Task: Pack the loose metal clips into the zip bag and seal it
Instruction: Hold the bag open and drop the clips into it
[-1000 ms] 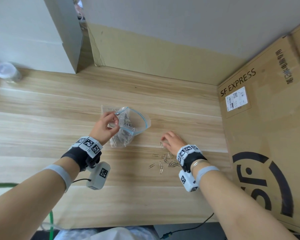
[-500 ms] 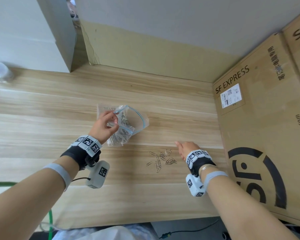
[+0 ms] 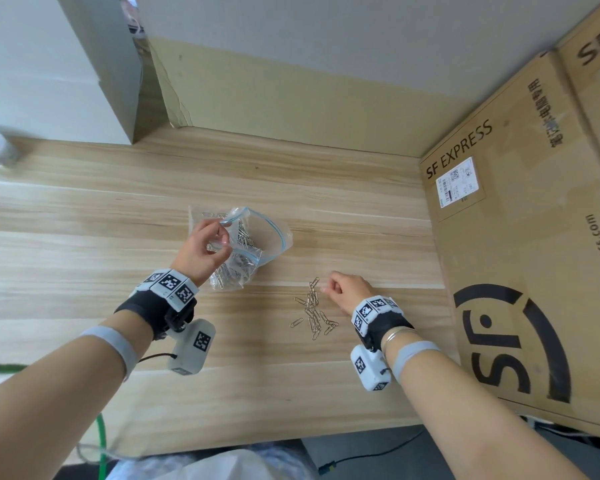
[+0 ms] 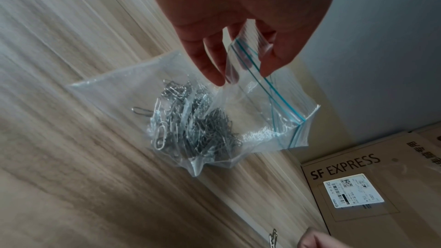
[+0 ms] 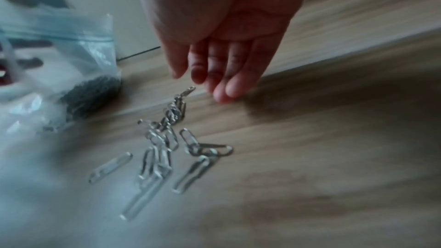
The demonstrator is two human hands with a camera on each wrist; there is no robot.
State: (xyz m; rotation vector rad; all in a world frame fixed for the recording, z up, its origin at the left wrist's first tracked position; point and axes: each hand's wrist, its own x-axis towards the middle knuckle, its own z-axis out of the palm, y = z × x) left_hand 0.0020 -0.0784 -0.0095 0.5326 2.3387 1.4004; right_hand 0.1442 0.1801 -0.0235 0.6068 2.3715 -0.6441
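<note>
Mid-packing: left hand (image 3: 201,249) pinches the zip bag (image 4: 238,120) mouth open, while right hand (image 3: 347,289), its grip loose and empty, must gather the clips (image 3: 314,315) beside the bag.

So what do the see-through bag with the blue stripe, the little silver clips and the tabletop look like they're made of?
See-through zip bag with blue seal line: thin clear plastic, glossy; it crinkles and shows its contents. Small silver paper clips: bent metal wire, probably steel, with bright glints. Pale wood-grain tabletop: wood or wood-look laminate; the smooth matte streaked grain leaves that open.
</note>
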